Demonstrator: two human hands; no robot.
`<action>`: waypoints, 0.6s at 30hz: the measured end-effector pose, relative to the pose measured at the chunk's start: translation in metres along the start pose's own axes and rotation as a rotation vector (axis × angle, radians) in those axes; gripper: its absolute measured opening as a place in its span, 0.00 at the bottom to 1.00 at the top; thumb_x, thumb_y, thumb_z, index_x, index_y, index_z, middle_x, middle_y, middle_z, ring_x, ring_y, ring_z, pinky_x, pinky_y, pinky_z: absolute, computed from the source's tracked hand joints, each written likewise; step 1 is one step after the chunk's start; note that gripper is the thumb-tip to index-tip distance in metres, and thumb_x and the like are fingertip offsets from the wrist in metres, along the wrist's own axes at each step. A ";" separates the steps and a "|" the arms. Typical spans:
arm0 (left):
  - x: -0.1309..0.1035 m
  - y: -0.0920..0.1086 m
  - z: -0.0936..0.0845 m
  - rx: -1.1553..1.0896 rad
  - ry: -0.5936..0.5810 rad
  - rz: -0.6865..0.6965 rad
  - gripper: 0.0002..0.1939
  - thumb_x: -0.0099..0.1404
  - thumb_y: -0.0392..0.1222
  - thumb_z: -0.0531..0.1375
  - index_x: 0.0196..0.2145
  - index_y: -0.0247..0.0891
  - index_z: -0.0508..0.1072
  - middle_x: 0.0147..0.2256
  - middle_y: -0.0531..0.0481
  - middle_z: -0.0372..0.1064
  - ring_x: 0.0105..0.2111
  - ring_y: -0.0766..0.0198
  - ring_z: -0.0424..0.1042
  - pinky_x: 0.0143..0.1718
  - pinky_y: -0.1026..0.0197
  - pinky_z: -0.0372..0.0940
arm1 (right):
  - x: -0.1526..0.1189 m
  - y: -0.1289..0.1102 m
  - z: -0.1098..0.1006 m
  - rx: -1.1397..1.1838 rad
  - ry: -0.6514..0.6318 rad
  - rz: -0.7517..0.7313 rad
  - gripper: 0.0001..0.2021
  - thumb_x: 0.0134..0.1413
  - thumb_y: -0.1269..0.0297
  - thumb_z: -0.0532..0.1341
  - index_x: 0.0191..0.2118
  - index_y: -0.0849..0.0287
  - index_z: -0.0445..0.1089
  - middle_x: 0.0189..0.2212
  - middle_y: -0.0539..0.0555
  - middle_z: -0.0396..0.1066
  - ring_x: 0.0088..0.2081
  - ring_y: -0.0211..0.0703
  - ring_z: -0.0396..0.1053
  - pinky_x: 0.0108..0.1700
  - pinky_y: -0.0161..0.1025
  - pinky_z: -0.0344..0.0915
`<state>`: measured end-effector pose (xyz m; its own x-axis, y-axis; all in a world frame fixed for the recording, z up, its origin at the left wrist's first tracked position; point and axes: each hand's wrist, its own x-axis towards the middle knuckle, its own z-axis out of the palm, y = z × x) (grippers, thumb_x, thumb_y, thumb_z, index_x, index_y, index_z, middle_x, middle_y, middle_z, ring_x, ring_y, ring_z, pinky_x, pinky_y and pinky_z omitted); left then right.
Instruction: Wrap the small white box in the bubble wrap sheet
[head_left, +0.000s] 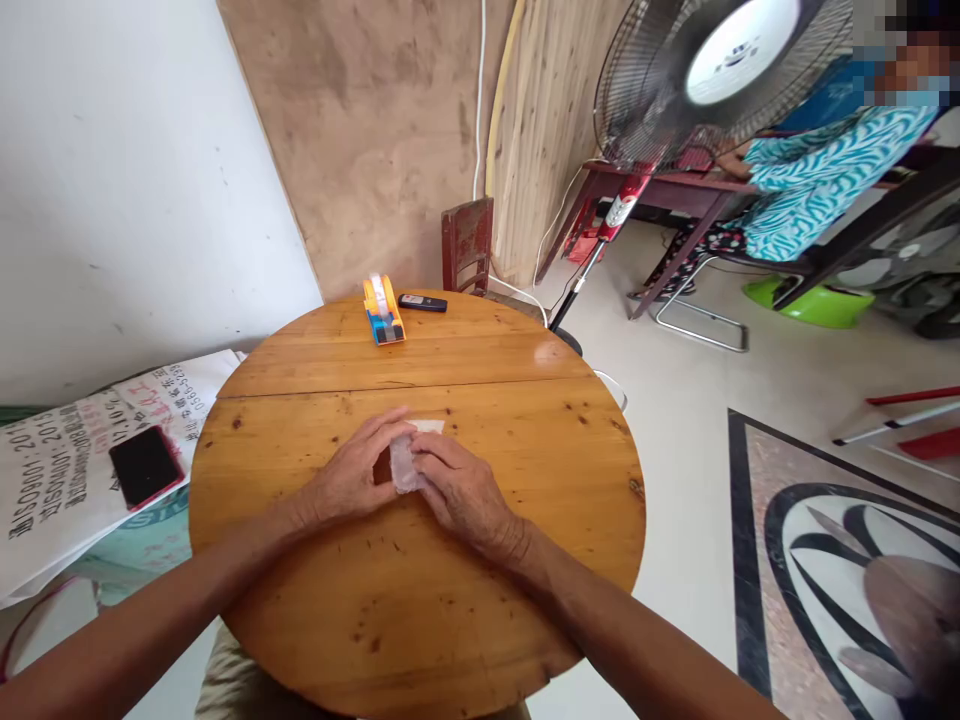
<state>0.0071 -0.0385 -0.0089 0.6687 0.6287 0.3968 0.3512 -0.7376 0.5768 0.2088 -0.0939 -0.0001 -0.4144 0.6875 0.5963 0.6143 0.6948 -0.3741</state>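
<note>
A small whitish, translucent wrapper-like piece (405, 464) is held between my two hands, just over the middle of the round wooden table (420, 580). My right hand (469, 490) pinches its right side with curled fingers. From the left, my left hand (349, 470) curves around it, fingertips at its upper edge and thumb at its lower edge. A flat white corner (429, 426) shows behind the fingers; whether it belongs to the same piece I cannot tell. What lies inside the piece, if anything, is hidden.
An orange-and-blue tape dispenser (383, 310) and a dark remote-like object (423, 303) lie at the table's far edge. A phone (146, 467) rests on a printed white sack (45, 470) at left. Beyond stand a fan (619, 210), a wooden chair (466, 245) and a seated person (817, 190).
</note>
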 end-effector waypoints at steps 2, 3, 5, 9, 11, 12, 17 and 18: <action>0.001 -0.003 0.009 -0.001 0.061 -0.019 0.24 0.61 0.40 0.60 0.56 0.36 0.64 0.62 0.34 0.58 0.62 0.49 0.60 0.59 0.47 0.60 | -0.003 -0.001 0.002 -0.009 0.012 -0.010 0.08 0.57 0.74 0.54 0.38 0.57 0.69 0.45 0.59 0.72 0.49 0.44 0.69 0.50 0.40 0.68; 0.003 -0.003 0.013 -0.022 0.093 -0.029 0.22 0.62 0.40 0.60 0.54 0.36 0.66 0.60 0.34 0.61 0.60 0.50 0.62 0.58 0.48 0.62 | -0.004 -0.001 0.003 -0.006 0.024 -0.015 0.08 0.58 0.74 0.54 0.38 0.57 0.69 0.45 0.59 0.72 0.49 0.45 0.69 0.51 0.41 0.68; 0.007 -0.004 0.019 -0.090 0.136 -0.064 0.19 0.61 0.41 0.61 0.50 0.36 0.68 0.56 0.35 0.66 0.56 0.51 0.67 0.55 0.50 0.65 | -0.004 -0.001 0.002 0.020 0.045 -0.011 0.09 0.58 0.73 0.54 0.39 0.57 0.69 0.46 0.60 0.72 0.49 0.45 0.69 0.50 0.41 0.68; 0.017 0.005 0.016 -0.303 0.180 -0.223 0.19 0.57 0.42 0.64 0.46 0.36 0.71 0.48 0.41 0.72 0.47 0.55 0.73 0.47 0.55 0.68 | 0.010 0.003 -0.008 0.223 0.062 0.149 0.06 0.60 0.69 0.55 0.39 0.57 0.70 0.42 0.56 0.74 0.44 0.43 0.71 0.47 0.39 0.67; 0.024 0.012 0.009 -0.444 0.157 -0.373 0.16 0.57 0.42 0.62 0.43 0.36 0.73 0.41 0.45 0.74 0.40 0.58 0.74 0.41 0.59 0.69 | 0.024 0.010 -0.014 0.389 0.047 0.324 0.04 0.58 0.65 0.58 0.36 0.57 0.70 0.33 0.52 0.73 0.36 0.40 0.70 0.41 0.36 0.67; 0.028 0.015 0.005 -0.512 0.104 -0.460 0.15 0.57 0.43 0.62 0.42 0.35 0.74 0.37 0.47 0.75 0.35 0.60 0.74 0.36 0.61 0.69 | 0.031 0.015 -0.016 0.475 0.031 0.410 0.05 0.56 0.63 0.60 0.34 0.58 0.70 0.29 0.50 0.71 0.32 0.39 0.69 0.36 0.35 0.66; 0.042 0.021 -0.005 -0.663 -0.015 -0.736 0.17 0.57 0.46 0.60 0.41 0.33 0.77 0.25 0.52 0.71 0.20 0.67 0.68 0.18 0.67 0.62 | 0.048 0.038 -0.016 0.890 -0.033 0.629 0.13 0.49 0.55 0.65 0.36 0.59 0.69 0.28 0.48 0.71 0.28 0.38 0.68 0.32 0.35 0.65; 0.043 0.021 -0.005 -0.660 -0.008 -0.744 0.18 0.57 0.47 0.61 0.41 0.34 0.77 0.24 0.53 0.70 0.19 0.68 0.67 0.17 0.68 0.62 | 0.048 0.040 -0.016 0.940 -0.038 0.643 0.16 0.48 0.54 0.66 0.40 0.58 0.68 0.31 0.49 0.73 0.31 0.39 0.70 0.35 0.36 0.66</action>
<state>0.0398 -0.0256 0.0233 0.4312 0.8722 -0.2311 0.2496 0.1308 0.9595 0.2240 -0.0370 0.0246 -0.2348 0.9682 0.0860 -0.0192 0.0838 -0.9963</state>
